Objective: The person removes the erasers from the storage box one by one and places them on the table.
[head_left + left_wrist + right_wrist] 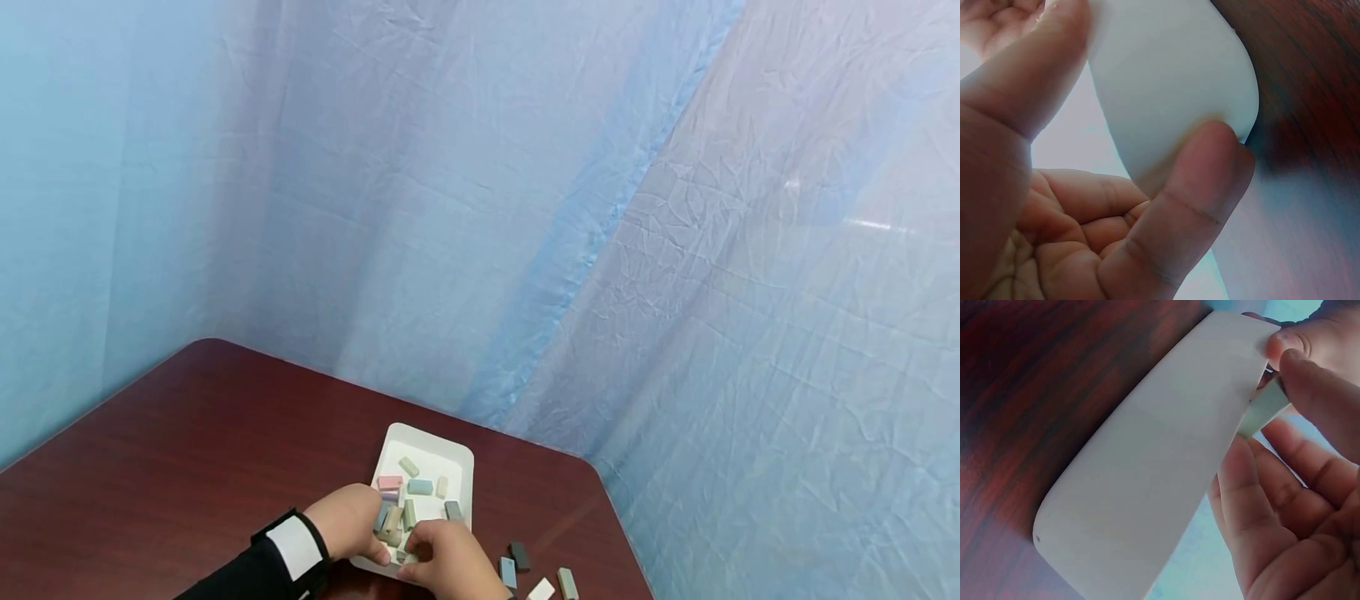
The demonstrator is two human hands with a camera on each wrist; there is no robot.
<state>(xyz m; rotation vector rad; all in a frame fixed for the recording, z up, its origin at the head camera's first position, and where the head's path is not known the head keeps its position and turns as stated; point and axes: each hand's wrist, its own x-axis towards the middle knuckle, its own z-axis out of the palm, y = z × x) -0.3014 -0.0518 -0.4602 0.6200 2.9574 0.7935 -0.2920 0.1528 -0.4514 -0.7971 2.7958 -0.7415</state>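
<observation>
Right wrist: fingers (1244,487) pinch pale green block (1263,409) | head only: 4 loose blocks (507,572)

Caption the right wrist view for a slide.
The right hand's grip pinches a pale green block by a white tray on a wood-grain table.

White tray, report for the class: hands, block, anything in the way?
Left hand grips white tray; right hand pinches pale green block; hands partly hide tray's near end in head view.
</observation>
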